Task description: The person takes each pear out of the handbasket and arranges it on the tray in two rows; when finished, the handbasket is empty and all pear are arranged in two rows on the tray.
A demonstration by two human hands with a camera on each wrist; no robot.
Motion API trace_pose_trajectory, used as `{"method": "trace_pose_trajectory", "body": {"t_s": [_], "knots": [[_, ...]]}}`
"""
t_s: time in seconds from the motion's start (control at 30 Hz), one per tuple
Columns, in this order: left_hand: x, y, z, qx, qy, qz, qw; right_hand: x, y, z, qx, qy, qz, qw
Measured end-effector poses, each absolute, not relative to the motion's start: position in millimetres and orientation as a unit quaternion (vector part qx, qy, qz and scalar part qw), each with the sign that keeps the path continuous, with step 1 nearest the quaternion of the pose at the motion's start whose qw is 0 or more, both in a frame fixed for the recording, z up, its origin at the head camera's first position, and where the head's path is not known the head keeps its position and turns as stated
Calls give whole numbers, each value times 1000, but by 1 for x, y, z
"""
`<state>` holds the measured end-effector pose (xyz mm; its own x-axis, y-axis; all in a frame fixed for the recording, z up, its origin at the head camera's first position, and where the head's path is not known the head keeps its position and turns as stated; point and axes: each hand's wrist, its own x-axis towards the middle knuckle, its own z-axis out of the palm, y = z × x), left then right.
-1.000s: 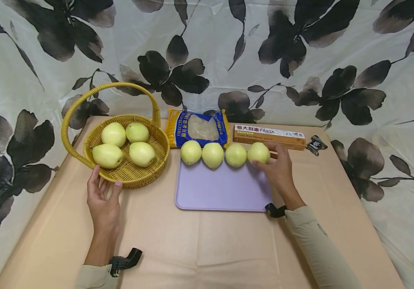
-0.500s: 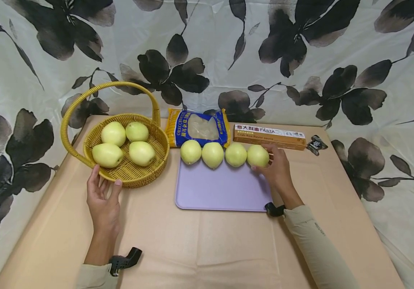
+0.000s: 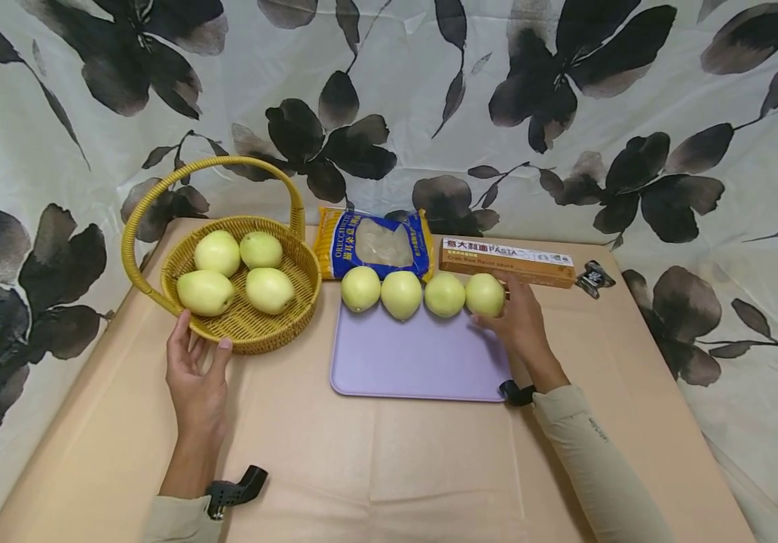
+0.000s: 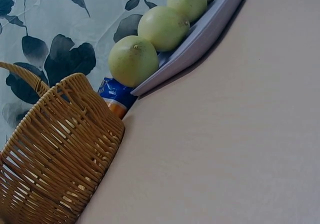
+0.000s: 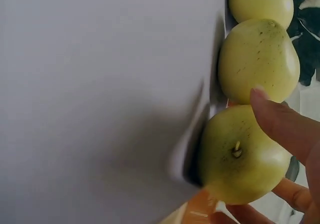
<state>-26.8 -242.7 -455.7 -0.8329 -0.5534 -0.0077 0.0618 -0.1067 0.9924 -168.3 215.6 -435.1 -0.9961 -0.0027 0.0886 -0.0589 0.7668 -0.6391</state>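
On the right, my right hand (image 3: pixel 521 313) holds the rightmost of a row of pale green pears, with the thumb at its near side and fingers around the far right. That pear (image 5: pixel 245 156) shows its stem in the right wrist view. The row lies along the far edge of a lilac tray (image 3: pixel 423 366), each pear close against its neighbour. My left hand (image 3: pixel 197 392) touches the near left side of a yellow wicker basket (image 3: pixel 274 335), fingers extended and thumb apart. Several pears (image 3: pixel 206 292) lie inside the basket, whose woven wall (image 4: pixel 65 149) fills the left wrist view's lower left.
Behind the tray lie a blue and yellow pasta bag (image 3: pixel 382 245) and a long brown pasta box (image 3: pixel 507 260). A small black wrapped packet (image 3: pixel 594 279) sits at the box's right end. A floral cloth (image 3: pixel 389 90) hangs behind the table (image 3: pixel 375 467).
The rightmost pear has shifted slightly left and nearer, with my right hand, to sit close beside its neighbour. My left hand stays at the basket. The head view has tilted a little.
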Motion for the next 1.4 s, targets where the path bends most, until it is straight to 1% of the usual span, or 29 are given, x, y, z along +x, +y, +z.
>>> {"method": "trace_pose_trajectory", "body": {"t_s": [0.13, 0.33, 0.53, 0.77, 1.07, 1.3, 1.4], "knots": [[-27, -243, -456, 194, -635, -717, 213, -163, 205, -426, 13, -945, 322, 61], [-26, -243, -455, 191, -631, -720, 215, -158, 174, -404, 64, -931, 347, 93], [-26, -242, -454, 191, -632, -720, 216, -157, 134, -389, 120, -909, 385, 103], [-27, -242, -453, 187, -640, -715, 210, -160, 84, -382, 195, -888, 402, 106], [-26, -241, -453, 198, -639, -712, 212, -160, 18, -385, 283, -863, 411, 78], [-26, -241, -452, 194, -638, -713, 218, -161, -30, -391, 316, -868, 381, 30], [-25, -241, -452, 196, -638, -714, 214, -162, -47, -396, 325, -872, 366, 22]]}}
